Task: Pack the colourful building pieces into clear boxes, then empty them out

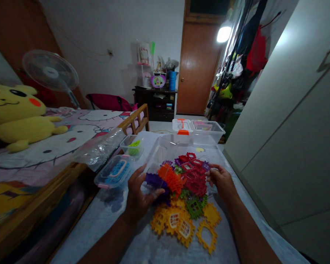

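The left hand point(141, 196), at centre, has thumb and fingers curved apart beside purple pieces point(153, 179); I cannot tell if it grips anything. The right hand point(221, 179), right of centre, has bent fingers by red pieces point(195, 178); its hold is unclear too. Between them lie orange pieces point(172, 178), with green pieces point(195, 208) and yellow pieces point(185, 228) at lower centre. A blue-filled box point(117, 172) sits left of centre, a fan point(51, 71) upper left.

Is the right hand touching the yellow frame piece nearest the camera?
Apart. The head view shows pale cloth and another yellow piece between the right hand and the yellow frame piece.
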The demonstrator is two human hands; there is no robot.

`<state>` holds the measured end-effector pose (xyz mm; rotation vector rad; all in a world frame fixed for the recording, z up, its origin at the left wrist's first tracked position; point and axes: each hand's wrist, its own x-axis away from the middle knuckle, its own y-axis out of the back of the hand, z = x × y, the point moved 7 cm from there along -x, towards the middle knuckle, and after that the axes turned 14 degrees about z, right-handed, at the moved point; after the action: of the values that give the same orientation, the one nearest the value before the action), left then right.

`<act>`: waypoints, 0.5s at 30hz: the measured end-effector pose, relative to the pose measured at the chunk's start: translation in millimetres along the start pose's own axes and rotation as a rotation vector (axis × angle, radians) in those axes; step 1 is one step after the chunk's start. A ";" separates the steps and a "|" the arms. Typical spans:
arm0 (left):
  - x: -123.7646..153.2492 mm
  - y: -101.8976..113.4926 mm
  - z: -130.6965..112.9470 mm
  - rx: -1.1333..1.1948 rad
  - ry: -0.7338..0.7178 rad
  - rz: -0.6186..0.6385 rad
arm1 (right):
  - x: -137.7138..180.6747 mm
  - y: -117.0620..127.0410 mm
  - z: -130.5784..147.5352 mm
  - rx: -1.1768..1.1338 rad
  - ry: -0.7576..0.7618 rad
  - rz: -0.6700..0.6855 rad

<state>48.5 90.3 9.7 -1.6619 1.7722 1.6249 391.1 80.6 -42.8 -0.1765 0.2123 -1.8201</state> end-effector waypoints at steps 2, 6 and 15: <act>-1.1 1.6 -4.6 -0.039 -0.042 0.002 | 0.4 -1.3 0.7 0.022 0.006 0.005; -2.2 -4.4 3.8 0.105 0.059 -0.003 | 0.9 4.4 1.5 0.049 0.046 -0.059; -30.7 -11.8 8.4 0.287 0.134 0.043 | 1.3 -1.2 -3.3 0.035 -0.009 -0.005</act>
<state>64.1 117.1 23.4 -1.6394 2.0072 1.2282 388.8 79.9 -45.7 -0.1602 0.1738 -1.8268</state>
